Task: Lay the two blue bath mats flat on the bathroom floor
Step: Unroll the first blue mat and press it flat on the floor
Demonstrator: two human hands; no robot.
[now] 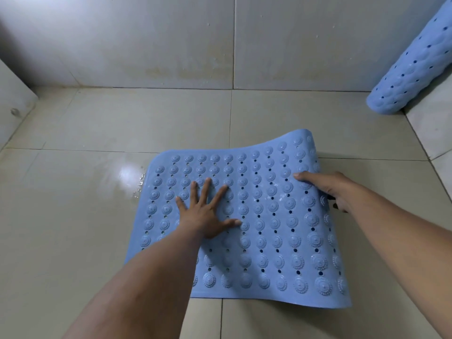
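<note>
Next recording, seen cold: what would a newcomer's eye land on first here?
The blue bath mat in the middle of the tiled floor, covered in round studs, its far right corner curled up. The left hand presses flat on it while the right hand grips its right edge. A second blue mat leans at upper right.

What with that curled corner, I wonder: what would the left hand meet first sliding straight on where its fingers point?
The left hand would cross more of the blue bath mat, then bare floor tile, probably ending at the wall.
</note>
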